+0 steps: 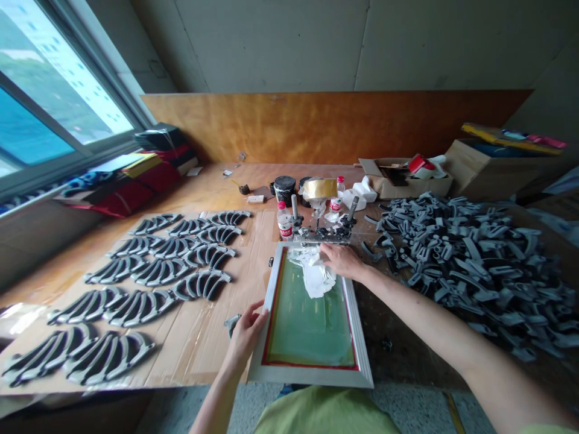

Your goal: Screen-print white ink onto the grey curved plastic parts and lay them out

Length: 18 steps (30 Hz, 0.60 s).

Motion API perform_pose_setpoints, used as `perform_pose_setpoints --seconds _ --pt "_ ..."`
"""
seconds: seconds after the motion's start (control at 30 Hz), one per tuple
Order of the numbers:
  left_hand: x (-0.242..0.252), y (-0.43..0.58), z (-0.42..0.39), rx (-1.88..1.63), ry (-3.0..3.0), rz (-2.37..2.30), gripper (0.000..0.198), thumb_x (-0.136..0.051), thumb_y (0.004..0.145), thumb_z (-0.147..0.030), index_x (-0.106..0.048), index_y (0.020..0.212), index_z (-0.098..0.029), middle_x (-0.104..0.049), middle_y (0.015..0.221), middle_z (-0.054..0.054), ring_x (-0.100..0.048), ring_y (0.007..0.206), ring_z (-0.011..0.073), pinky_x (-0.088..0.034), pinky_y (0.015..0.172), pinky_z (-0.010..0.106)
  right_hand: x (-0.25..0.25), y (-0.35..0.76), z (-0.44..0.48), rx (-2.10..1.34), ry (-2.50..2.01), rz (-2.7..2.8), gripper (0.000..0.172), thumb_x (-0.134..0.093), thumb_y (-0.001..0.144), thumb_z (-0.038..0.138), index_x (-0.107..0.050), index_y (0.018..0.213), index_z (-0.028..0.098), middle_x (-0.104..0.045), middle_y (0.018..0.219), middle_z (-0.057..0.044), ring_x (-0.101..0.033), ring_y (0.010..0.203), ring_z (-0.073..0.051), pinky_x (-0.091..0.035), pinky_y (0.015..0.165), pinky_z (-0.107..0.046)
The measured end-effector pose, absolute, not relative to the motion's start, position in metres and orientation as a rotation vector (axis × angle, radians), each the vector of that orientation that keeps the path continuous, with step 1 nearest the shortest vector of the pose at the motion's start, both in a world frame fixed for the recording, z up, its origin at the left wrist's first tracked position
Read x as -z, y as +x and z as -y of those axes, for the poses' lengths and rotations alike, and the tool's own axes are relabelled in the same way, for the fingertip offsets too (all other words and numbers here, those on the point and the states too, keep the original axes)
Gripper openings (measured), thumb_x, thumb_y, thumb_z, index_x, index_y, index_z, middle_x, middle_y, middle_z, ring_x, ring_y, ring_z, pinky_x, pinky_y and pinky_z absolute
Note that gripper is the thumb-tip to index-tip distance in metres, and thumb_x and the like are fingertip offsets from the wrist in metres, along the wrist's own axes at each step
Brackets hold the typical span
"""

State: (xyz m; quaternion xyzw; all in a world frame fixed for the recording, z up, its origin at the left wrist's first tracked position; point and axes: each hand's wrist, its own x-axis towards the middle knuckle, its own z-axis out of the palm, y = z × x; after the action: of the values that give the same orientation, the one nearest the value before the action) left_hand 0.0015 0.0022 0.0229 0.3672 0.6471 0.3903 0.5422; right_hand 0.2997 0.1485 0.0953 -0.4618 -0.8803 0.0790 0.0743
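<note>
A screen-printing frame (pixel 364 367) with green mesh lies in front of me, its far edge at a metal hinge clamp (pixel 325 234). My left hand (pixel 248 328) is closed at the frame's left edge, with the thumb and fingers against the rail. A small grey plastic part (pixel 232 324) sits just left of that hand. My right hand (pixel 342 261) is over the far end of the mesh, fingers bent together beside a patch of white ink (pixel 319 282). Whatever those fingers hold is hidden or too small to name.
Curved grey parts (pixel 156 262) stand in rows on cardboard at the left. A big heap of grey parts (pixel 470 271) covers the right side. Behind the clamp are bottles (pixel 284 222), a black tub (pixel 284 190) and a tape roll (pixel 319 188); an open carton (pixel 407 184) stands farther right.
</note>
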Motion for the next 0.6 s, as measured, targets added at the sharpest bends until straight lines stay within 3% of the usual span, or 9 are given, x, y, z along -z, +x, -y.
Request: perform_pose_setpoints --seconds 0.13,0.2,0.3,0.43,0.5,0.6 --pt "-0.076 0.000 -0.006 -0.930 0.827 -1.476 0.072 -0.073 0.066 -0.060 -0.058 0.127 -0.025 -0.071 0.076 0.000 -0.068 0.067 0.0217 -0.051 0.057 0.029 -0.124 0.287 -0.193 -0.134 -1.685 2.566 0.062 -0.077 0.076 0.029 -0.048 0.131 0.022 -0.066 0.110 -0.012 -0.065 0.088 -0.027 -0.042 0.070 -0.030" --pt "-0.106 -0.001 -0.013 -0.957 0.887 -1.487 0.061 -0.074 0.067 -0.058 -0.066 0.118 -0.025 -0.074 0.087 0.003 -0.069 0.078 0.0239 -0.054 0.064 0.031 -0.134 0.298 -0.202 -0.019 -1.730 2.439 0.070 -0.076 0.078 0.036 -0.043 0.139 0.024 -0.062 0.118 -0.014 -0.064 0.091 -0.029 -0.043 0.073 -0.033" --pt "-0.138 0.001 -0.033 -1.090 1.010 -1.496 0.046 -0.069 0.070 -0.062 -0.074 0.090 -0.020 -0.074 0.096 0.007 -0.067 0.088 0.0246 -0.055 0.072 0.032 -0.134 0.336 -0.200 0.030 -1.761 2.122 0.051 -0.059 0.091 0.041 -0.046 0.137 0.022 -0.064 0.115 -0.013 -0.063 0.093 -0.028 -0.044 0.076 -0.034" --pt "-0.160 0.013 -0.074 -1.411 1.010 -1.257 0.045 -0.065 0.074 -0.059 -0.069 0.093 -0.018 -0.072 0.099 0.007 -0.066 0.083 0.0206 -0.055 0.068 0.030 -0.088 0.379 -0.170 -0.193 -1.973 1.881 0.020 -0.051 0.093 0.028 -0.066 0.101 0.018 -0.069 0.087 -0.008 -0.063 0.081 -0.023 -0.044 0.072 -0.032" --pt "-0.171 0.019 -0.094 -1.470 1.011 -1.201 0.038 -0.065 0.076 -0.053 -0.066 0.091 -0.018 -0.071 0.091 0.006 -0.066 0.076 0.0177 -0.054 0.062 0.027 -0.054 0.378 -0.146 -0.431 -1.878 2.000 0.015 -0.056 0.090 0.027 -0.067 0.095 0.018 -0.069 0.085 -0.006 -0.063 0.079 -0.021 -0.046 0.073 -0.031" --pt "-0.182 0.024 -0.109 -1.496 0.965 -1.186 0.036 -0.061 0.081 -0.054 -0.062 0.084 -0.018 -0.068 0.073 0.003 -0.065 0.067 0.0149 -0.053 0.058 0.024 -0.016 0.355 -0.117 -0.557 -1.569 2.209 0.024 -0.066 0.084 0.027 -0.065 0.108 0.020 -0.068 0.104 -0.006 -0.061 0.097 -0.021 -0.046 0.084 -0.033"
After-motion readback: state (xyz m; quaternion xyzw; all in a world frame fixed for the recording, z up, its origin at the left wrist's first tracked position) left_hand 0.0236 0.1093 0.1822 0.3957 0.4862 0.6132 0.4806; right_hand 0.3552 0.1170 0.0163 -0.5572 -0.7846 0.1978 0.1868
